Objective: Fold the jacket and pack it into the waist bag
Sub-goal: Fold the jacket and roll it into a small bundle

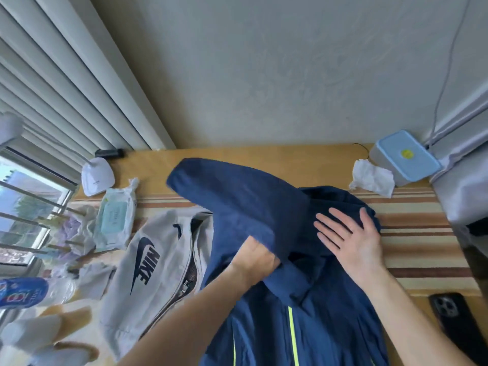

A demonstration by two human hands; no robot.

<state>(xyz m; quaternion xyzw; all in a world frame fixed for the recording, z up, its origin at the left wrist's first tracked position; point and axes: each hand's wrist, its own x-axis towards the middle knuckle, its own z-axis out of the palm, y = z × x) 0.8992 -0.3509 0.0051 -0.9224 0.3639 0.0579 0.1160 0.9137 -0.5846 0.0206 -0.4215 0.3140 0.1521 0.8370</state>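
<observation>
Jacket [303, 307] in navy with neon-yellow zips lies spread on the tabletop [303, 159] just right of the grey waist bag [158, 273], its sleeve pinched and lifted by the left hand [257, 260] while the right hand [348, 233] presses flat, fingers open, on the cloth near the collar.

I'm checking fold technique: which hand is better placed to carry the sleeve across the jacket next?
The left hand. Its fingers are already closed on the navy sleeve, which it holds lifted over the jacket. The right hand lies flat and open on the fabric, well placed to pin it down.
</observation>
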